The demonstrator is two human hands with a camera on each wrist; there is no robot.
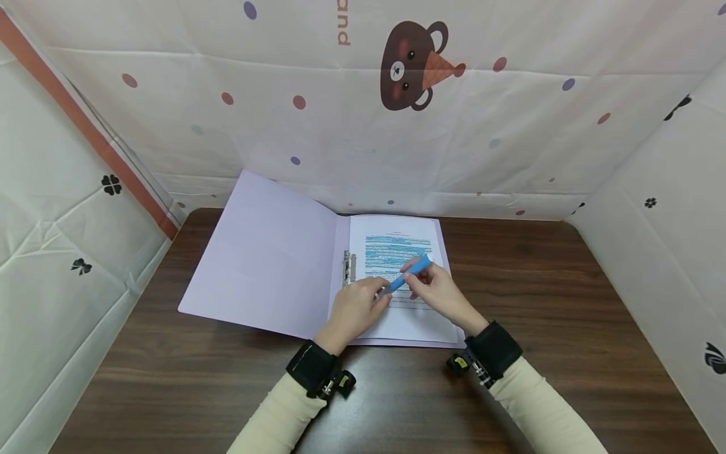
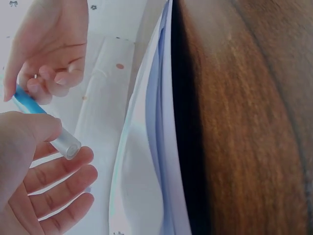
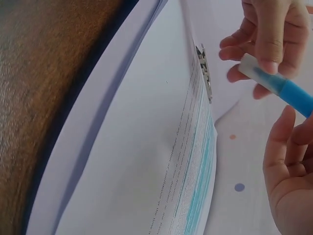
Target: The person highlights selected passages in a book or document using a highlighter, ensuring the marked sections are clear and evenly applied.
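Observation:
A blue highlighter point(image 1: 418, 265) with a clear, frosted cap point(image 3: 257, 70) is held between both hands, above the printed sheet. My left hand point(image 1: 355, 308) pinches the capped end between thumb and fingers, its other fingers loosely spread in the left wrist view. Around the blue barrel point(image 3: 296, 98), my right hand point(image 1: 439, 290) grips with thumb and fingers. Below them lies the paper point(image 1: 420, 321), with many text lines marked in blue and a few unmarked lines lower down. It sits in an opened lilac folder point(image 1: 266, 252), beside a metal clip point(image 1: 348, 267).
The folder's cover is spread to the left on a dark wooden table point(image 1: 539, 277). A white patterned cloth point(image 1: 317, 126) with dots and a bear print rises behind the table, and white sheeting point(image 1: 669, 221) stands at the sides. Black camera bands point(image 1: 492, 350) circle both wrists.

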